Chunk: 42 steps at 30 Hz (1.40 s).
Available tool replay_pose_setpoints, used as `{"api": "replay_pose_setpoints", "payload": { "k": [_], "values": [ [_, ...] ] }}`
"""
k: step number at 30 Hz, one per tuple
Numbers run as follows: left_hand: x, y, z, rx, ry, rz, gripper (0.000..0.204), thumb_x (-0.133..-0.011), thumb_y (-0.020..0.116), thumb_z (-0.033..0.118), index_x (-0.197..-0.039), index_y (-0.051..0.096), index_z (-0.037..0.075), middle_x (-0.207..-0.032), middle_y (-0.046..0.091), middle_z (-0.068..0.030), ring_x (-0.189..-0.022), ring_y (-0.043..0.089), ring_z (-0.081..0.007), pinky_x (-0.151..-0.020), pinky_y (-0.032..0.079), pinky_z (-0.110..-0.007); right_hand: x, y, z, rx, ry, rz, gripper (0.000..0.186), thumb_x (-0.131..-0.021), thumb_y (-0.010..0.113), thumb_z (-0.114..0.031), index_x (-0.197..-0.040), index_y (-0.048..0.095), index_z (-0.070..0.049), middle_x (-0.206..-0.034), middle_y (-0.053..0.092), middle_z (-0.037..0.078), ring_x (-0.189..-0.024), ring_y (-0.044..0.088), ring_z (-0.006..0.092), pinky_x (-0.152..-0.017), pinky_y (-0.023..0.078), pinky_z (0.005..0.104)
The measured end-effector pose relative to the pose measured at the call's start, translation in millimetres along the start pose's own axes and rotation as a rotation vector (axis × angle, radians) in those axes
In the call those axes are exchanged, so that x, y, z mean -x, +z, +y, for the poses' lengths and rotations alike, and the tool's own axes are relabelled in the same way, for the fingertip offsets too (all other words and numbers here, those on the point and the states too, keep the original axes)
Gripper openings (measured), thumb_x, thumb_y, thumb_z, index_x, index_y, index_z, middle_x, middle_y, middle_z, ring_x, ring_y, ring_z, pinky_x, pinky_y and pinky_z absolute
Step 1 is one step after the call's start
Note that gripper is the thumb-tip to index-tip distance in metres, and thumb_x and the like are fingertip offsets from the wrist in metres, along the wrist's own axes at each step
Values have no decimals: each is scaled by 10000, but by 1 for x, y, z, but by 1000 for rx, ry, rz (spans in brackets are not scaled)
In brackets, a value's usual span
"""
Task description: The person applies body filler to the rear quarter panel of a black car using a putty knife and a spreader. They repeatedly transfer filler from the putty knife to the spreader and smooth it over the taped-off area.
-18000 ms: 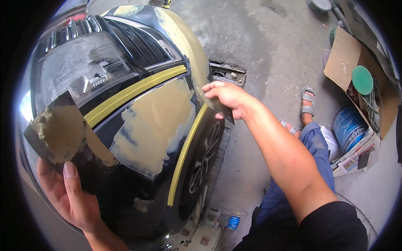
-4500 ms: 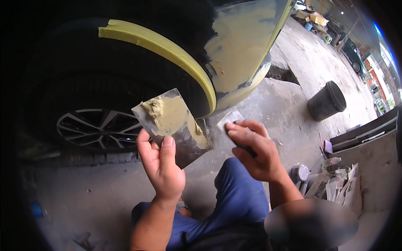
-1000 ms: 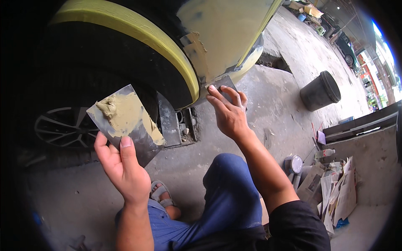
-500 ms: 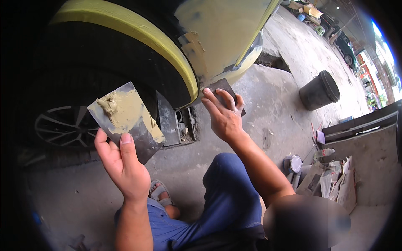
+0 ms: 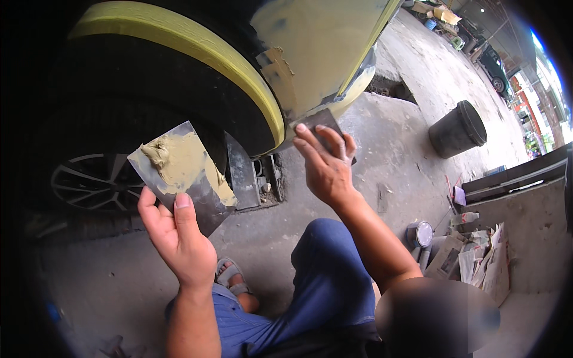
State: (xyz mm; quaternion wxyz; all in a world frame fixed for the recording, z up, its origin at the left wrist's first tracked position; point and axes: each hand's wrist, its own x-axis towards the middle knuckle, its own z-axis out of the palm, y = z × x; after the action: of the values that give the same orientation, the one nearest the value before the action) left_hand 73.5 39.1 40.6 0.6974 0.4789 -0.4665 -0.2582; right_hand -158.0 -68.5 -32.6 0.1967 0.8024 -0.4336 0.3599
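Observation:
My left hand (image 5: 186,247) is closed on a flat, thin plate (image 5: 210,206), thumb on top and fingers beneath. Yellowish-beige body filler (image 5: 186,162) is spread over the plate, with a thick lump near its far left corner. In my right hand (image 5: 329,174) is a dark, flat spreader (image 5: 323,123), fingers laid across its face. Its far edge lies at the lower part of a car panel (image 5: 322,51) smeared with filler; whether it touches cannot be made out. A yellow-coated wheel arch (image 5: 197,52) curves down beside it.
A dark spoked wheel (image 5: 89,182) is under the arch. On the concrete floor stand a black bucket (image 5: 455,132) and a can (image 5: 419,233), with crumpled newspapers (image 5: 477,256) near the low wall (image 5: 525,230). A hole (image 5: 394,89) breaks the floor beyond the panel.
My right hand and the spreader have shifted slightly right and toward me along the panel's lower edge. The left hand keeps its hold on the plate; the whole view has moved a little.

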Motion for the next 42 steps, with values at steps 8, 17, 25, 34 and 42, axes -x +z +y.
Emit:
{"api": "replay_pose_setpoints", "payload": {
  "k": [8,17,25,34,42],
  "values": [
    [-1,1,-3,17,-1,-19,381,-1028,441,55,-1381,334,-39,-1282,553,-204,-1154,535,-184,-996,407,-295,15,11,14,-15,-14,-135,328,-795,637,-34,-1092,673,-168,-1342,621,-48,-1225,507,225,-1038,295,430],
    [0,3,-1,12,-16,-31,397,-1029,441,54,-1397,324,-37,-1279,557,-192,-1145,538,-174,-992,408,-292,-16,-13,24,-55,-37,-95,362,-801,635,-2,-1128,653,-155,-1372,594,-48,-1239,491,241,-1036,298,448],
    [-2,1,2,-10,-18,-18,411,-1029,439,49,-1410,310,-35,-1257,556,-174,-1131,532,-157,-983,407,-280,-39,-52,7,-58,-8,-74,417,-817,646,27,-1208,633,-119,-1369,607,0,-1245,492,274,-1019,310,416],
    [-5,5,-3,40,-6,-6,413,-1030,438,44,-1412,305,-40,-1261,557,-171,-1134,531,-153,-988,405,-278,-143,-115,-16,87,-340,-55,457,-795,658,37,-1221,638,-126,-1352,625,-12,-1266,477,209,-1022,267,426],
    [-8,0,-5,42,-5,-8,395,-1028,441,45,-1391,320,-54,-1257,564,-186,-1128,548,-158,-981,418,-281,-113,-97,-11,164,-311,-212,412,-822,644,-9,-1222,642,-105,-1319,645,-28,-1223,484,194,-1013,279,460]
  ]
}}
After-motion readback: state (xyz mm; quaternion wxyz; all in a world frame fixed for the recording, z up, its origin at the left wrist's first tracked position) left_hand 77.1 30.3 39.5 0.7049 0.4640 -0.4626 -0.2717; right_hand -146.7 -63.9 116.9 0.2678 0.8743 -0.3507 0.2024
